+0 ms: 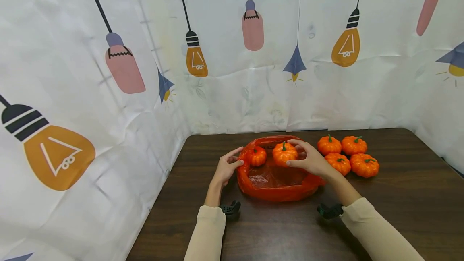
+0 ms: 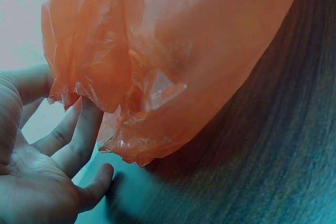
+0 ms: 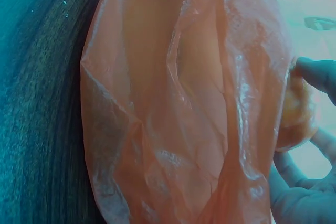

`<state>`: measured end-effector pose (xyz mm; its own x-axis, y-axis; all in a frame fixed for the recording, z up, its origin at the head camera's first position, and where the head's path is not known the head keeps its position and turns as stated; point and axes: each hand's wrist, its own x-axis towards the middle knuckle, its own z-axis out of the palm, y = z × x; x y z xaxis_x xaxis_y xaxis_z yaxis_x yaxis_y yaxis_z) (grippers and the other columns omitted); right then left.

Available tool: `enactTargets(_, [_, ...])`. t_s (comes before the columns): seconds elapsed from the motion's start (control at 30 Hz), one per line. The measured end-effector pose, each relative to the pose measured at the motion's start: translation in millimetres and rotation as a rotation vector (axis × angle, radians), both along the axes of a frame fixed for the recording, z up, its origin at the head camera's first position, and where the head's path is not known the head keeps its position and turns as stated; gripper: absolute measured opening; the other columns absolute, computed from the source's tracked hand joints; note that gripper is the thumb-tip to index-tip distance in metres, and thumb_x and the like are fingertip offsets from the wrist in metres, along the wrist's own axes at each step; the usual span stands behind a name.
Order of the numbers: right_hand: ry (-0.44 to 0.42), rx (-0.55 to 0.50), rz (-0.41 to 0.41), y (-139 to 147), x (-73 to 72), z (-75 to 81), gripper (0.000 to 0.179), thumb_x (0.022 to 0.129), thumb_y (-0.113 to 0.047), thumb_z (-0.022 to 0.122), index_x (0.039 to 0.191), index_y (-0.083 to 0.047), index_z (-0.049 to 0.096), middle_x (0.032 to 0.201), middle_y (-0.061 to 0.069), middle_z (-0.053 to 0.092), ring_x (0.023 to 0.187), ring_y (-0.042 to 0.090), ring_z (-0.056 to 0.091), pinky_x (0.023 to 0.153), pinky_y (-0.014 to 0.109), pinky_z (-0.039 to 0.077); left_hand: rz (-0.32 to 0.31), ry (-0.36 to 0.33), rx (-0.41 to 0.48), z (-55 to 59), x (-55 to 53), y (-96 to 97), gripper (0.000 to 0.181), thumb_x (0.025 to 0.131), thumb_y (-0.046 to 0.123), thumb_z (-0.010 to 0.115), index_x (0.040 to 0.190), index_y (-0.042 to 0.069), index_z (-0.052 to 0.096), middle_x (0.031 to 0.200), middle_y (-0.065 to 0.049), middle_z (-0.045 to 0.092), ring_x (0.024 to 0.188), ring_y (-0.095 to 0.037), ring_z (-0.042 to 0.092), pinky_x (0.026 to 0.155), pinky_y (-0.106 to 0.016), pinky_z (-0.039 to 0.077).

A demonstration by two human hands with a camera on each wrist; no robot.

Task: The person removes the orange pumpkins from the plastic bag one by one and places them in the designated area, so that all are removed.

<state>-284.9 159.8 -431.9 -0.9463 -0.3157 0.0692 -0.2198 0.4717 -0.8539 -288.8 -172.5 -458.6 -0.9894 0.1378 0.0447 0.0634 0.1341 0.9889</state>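
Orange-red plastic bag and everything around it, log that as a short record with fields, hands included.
container: thin orange-red plastic bag, mouth open upward
inside: one round, ribbed orange pumpkin, toward the left
left hand: touches the bag's left rim; grip unclear
right hand: holds a second pumpkin, green-stemmed, at the bag's opening
outside: four more pumpkins, clustered right of the bag
surface: dark brown wood-grain table
backdrop: white, printed with hanging lamps

From here I see the bag [image 1: 279, 193] on the table [image 1: 275, 230], between the left hand [image 1: 226, 168] at its rim and the right hand [image 1: 311, 158] with one pumpkin [image 1: 284, 156] at its mouth. Another pumpkin [image 1: 257, 157] lies inside, leftward; four more pumpkins [image 1: 364, 165] cluster to the bag's right.
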Motion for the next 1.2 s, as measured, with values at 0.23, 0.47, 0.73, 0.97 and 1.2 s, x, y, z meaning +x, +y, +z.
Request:
enactTargets(0.23, [0.009, 0.013, -0.004, 7.3, 3.8, 0.7, 0.079, 0.088, -0.041, 0.081, 0.154, -0.022, 0.043, 0.149, 0.023, 0.042, 0.129, 0.044, 0.05, 0.104, 0.057, 0.048, 0.024, -0.001, -0.002, -20.3, -13.1, -2.3, 0.052, 0.096, 0.003, 0.067, 0.146, 0.013, 0.058, 0.115, -0.025, 0.065, 0.094, -0.017, 0.063, 0.091, -0.044, 0.059])
enactTargets(0.47, [0.038, -0.01, 0.015, 13.1, 10.9, 3.1, 0.076, 0.09, -0.036, 0.079, 0.154, -0.02, 0.043, 0.151, 0.023, 0.04, 0.133, 0.043, 0.045, 0.102, 0.058, 0.048, 0.038, 0.017, 0.0, -23.6, -13.7, -1.6, 0.05, 0.096, 0.007, 0.07, 0.144, 0.018, 0.062, 0.113, -0.02, 0.067, 0.095, -0.019, 0.063, 0.086, -0.037, 0.06])
enactTargets(0.73, [0.02, -0.037, 0.027, 25.0, 22.9, 8.6, 0.078, 0.09, -0.033, 0.08, 0.156, -0.02, 0.04, 0.15, 0.025, 0.038, 0.124, 0.042, 0.051, 0.088, 0.043, 0.056, 0.033, 0.021, -0.009, -22.8, -12.2, -2.1, 0.048, 0.097, 0.009, 0.069, 0.143, 0.021, 0.063, 0.111, -0.016, 0.067, 0.097, -0.02, 0.064, 0.084, -0.034, 0.06])
enactTargets(0.97, [0.029, -0.004, 0.02, 41.9, 33.7, 11.0, 0.077, 0.09, -0.036, 0.079, 0.155, -0.022, 0.04, 0.151, 0.025, 0.037, 0.126, 0.042, 0.048, 0.09, 0.044, 0.054, 0.038, 0.02, -0.017, -22.2, -12.4, -1.6, 0.048, 0.096, 0.008, 0.069, 0.142, 0.023, 0.064, 0.111, -0.016, 0.067, 0.097, -0.02, 0.064, 0.085, -0.035, 0.06])
enactTargets(1.2, [0.07, 0.023, 0.007, 58.1, 46.5, 12.5, 0.075, 0.092, -0.035, 0.078, 0.155, -0.021, 0.041, 0.146, 0.022, 0.041, 0.125, 0.042, 0.051, 0.091, 0.044, 0.053, 0.044, 0.01, -0.007, -23.2, -12.8, -1.5, 0.05, 0.096, 0.007, 0.069, 0.144, 0.02, 0.061, 0.114, -0.02, 0.067, 0.095, -0.018, 0.064, 0.086, -0.037, 0.059])
